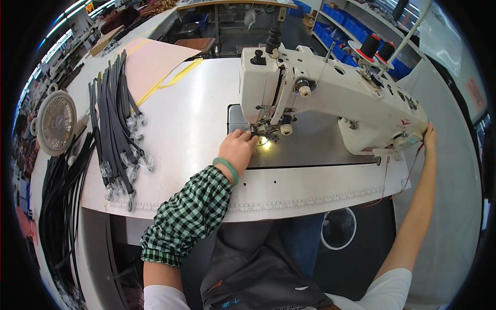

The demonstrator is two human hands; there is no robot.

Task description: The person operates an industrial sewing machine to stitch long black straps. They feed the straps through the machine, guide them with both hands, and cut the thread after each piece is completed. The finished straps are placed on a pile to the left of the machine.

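Observation:
A white industrial sewing machine (320, 77) stands on the table in front of me. Under its needle, beside the lit presser foot (264, 130), are the bent fingers of my left hand (238, 147). They are closed together; whatever lies between them is hidden. A green bangle (226, 170) and a green-and-black checked sleeve cover (194, 212) are on that arm. Far to the right, my right hand (430, 138) curls around the machine's right end, at the handwheel, which is mostly hidden from view. A red cord (413, 163) hangs just below this hand.
Black straps with clear-wrapped ends (111, 113) lie on the left of the white table (191, 108). Farther left are more black straps (59, 206) and a pale plastic basket (56, 124). Thread spools (370, 45) stand behind the machine. A round white-rimmed container (338, 229) sits below the table.

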